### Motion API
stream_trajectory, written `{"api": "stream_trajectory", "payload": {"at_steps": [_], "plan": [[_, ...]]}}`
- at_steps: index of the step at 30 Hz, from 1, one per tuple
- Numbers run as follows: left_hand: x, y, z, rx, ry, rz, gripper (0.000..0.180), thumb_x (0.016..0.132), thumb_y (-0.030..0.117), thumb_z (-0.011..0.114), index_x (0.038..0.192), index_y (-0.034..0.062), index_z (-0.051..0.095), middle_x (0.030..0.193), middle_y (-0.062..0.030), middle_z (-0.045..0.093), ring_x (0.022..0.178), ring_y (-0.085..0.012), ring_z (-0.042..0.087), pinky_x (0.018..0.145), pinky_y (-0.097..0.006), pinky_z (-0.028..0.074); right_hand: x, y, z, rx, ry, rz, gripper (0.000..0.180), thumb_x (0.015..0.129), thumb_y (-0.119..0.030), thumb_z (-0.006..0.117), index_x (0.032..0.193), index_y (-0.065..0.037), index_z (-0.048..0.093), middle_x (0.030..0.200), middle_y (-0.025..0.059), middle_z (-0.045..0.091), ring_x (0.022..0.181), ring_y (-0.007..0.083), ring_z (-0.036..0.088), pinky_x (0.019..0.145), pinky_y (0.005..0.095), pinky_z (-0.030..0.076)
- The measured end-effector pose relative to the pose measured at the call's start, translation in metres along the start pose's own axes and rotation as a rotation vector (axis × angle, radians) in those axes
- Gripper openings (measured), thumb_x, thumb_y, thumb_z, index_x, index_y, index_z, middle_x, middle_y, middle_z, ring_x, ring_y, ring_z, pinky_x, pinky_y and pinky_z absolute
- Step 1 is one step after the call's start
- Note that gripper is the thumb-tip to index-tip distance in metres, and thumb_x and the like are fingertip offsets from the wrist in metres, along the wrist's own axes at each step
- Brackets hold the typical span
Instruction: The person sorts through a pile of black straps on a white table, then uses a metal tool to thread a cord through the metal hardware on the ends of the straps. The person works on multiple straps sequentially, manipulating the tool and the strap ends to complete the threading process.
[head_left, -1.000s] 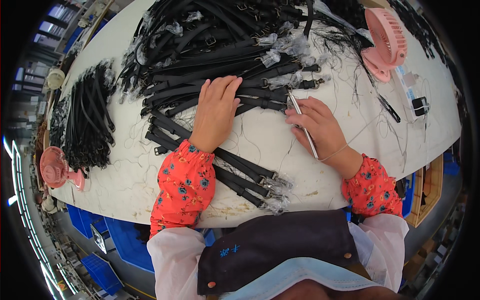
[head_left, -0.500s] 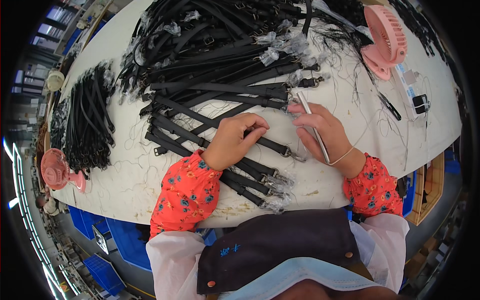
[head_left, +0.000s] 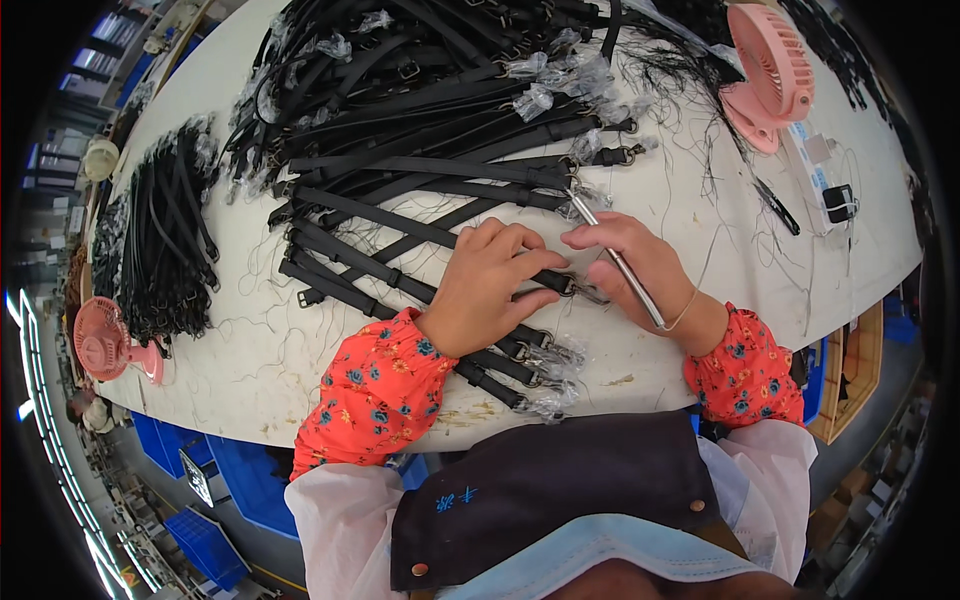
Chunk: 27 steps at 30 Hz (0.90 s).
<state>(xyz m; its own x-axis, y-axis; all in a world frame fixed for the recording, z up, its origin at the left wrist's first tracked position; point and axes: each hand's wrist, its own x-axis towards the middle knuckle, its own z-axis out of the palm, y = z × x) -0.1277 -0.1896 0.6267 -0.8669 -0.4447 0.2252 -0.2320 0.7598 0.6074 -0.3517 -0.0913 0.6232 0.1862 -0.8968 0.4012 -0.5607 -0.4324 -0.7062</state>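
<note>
My left hand (head_left: 490, 283) grips one black strap (head_left: 420, 229) near its metal clasp, the thumb on the near edge and the index finger on the far edge. A slim silver pen-shaped tool (head_left: 628, 268) rests in my right hand (head_left: 650, 265), tip pointing up and left, with a thin pale cord at its lower end. My right fingertips are close to the strap's clasp end; whether they touch its clear wrapping I cannot tell. Several more black straps lie under and beside my left hand, their clasps in clear plastic wrap (head_left: 553, 372).
A large heap of black straps (head_left: 400, 110) covers the far table; a smaller bundle (head_left: 165, 230) lies left. Pink fans stand at left (head_left: 103, 338) and far right (head_left: 768, 75). At right are a white power strip (head_left: 812, 170), a black-handled tool (head_left: 777, 207) and loose threads.
My left hand has moved right along the strap and taken hold near its clasp. My right hand has shifted slightly down, turning the silver tool more slanted.
</note>
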Motion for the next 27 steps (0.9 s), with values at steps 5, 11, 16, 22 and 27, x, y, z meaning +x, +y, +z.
{"api": "stream_trajectory", "payload": {"at_steps": [5, 11, 16, 22, 27], "plan": [[0.0, -0.004, 0.008, -0.039, 0.05, 0.021, 0.023, 0.078, 0.017, 0.081, 0.101, 0.0189, 0.078, 0.098, 0.0043, 0.063, 0.087, -0.0198, 0.051, 0.082, -0.035, 0.037, -0.002, -0.016, -0.002, 0.525, 0.11, 0.279, 0.04, 0.106, -0.026, 0.049, 0.137, -0.001, 0.045, 0.116, 0.0137, 0.065, 0.105, 0.0209, 0.065, 0.095, 0.0344, 0.049], [0.0, -0.006, 0.011, -0.079, 0.07, 0.01, 0.018, 0.079, 0.014, 0.079, 0.097, 0.0183, 0.078, 0.095, 0.0036, 0.066, 0.086, -0.0199, 0.054, 0.082, -0.035, 0.039, -0.003, -0.008, -0.008, 0.899, 0.169, 0.42, 0.038, 0.108, -0.024, 0.045, 0.134, 0.003, 0.045, 0.107, 0.0151, 0.066, 0.092, 0.0208, 0.068, 0.087, 0.0328, 0.053], [0.003, -0.001, 0.009, -0.08, 0.055, -0.034, 0.02, 0.08, 0.014, 0.079, 0.099, 0.0185, 0.077, 0.097, 0.0031, 0.066, 0.088, -0.0205, 0.054, 0.085, -0.036, 0.039, -0.003, -0.005, -0.01, 0.981, 0.137, 0.482, 0.041, 0.109, -0.031, 0.04, 0.13, 0.003, 0.048, 0.089, 0.0118, 0.067, 0.077, 0.0201, 0.069, 0.08, 0.0331, 0.055], [0.004, 0.006, 0.005, -0.057, 0.018, -0.031, 0.02, 0.08, 0.016, 0.078, 0.1, 0.0196, 0.077, 0.095, 0.0031, 0.065, 0.088, -0.0197, 0.053, 0.082, -0.035, 0.037, -0.002, -0.008, -0.011, 0.988, 0.205, 0.502, 0.043, 0.11, -0.035, 0.037, 0.125, 0.004, 0.05, 0.083, 0.0104, 0.066, 0.069, 0.0181, 0.067, 0.081, 0.0371, 0.057], [0.001, 0.001, 0.01, -0.051, 0.039, 0.009, 0.016, 0.081, 0.013, 0.077, 0.096, 0.0183, 0.077, 0.094, 0.0026, 0.064, 0.087, -0.0191, 0.054, 0.082, -0.035, 0.037, -0.003, -0.005, -0.013, 1.036, 0.203, 0.517, 0.043, 0.109, -0.036, 0.038, 0.121, 0.003, 0.051, 0.077, 0.0089, 0.065, 0.062, 0.0164, 0.064, 0.086, 0.0397, 0.057]]}}
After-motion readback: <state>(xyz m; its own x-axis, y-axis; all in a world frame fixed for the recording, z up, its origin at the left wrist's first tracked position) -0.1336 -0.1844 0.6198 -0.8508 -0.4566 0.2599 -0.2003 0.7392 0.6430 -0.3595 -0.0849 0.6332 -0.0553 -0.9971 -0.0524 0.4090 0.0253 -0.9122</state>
